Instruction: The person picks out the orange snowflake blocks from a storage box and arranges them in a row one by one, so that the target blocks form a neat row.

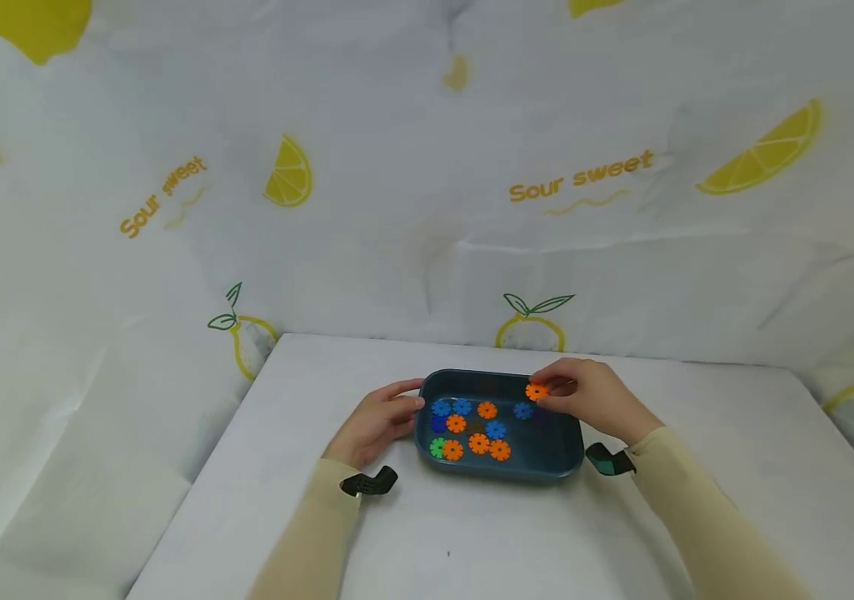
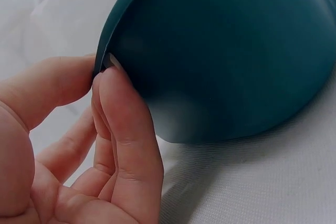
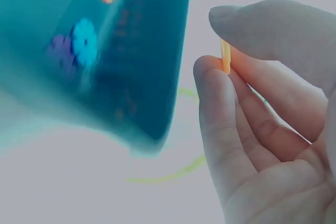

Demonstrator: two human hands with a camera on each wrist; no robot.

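Note:
A dark teal tray (image 1: 501, 473) holds several notched plastic discs in blue, orange, green and purple, lying flat on its floor. At the tray's left end, my left hand (image 1: 377, 421) pinches the rim between thumb and fingers; the left wrist view shows the wall (image 2: 220, 51) caught there. My right hand (image 1: 595, 396) holds an orange notched disc (image 1: 536, 392) by thumb and fingertips, over the tray's far right corner in the head view. Seen edge-on in the right wrist view, that disc (image 3: 226, 59) sits between thumb and forefinger. A blue disc (image 1: 522, 411) lies just below it.
The tray stands on a white-covered table (image 1: 456, 533) near its back edge. Behind rises a white sheet (image 1: 412, 250) printed with lemons and lettering. Dark bands circle both wrists, the left band (image 1: 369, 482) close to the tray's near left side.

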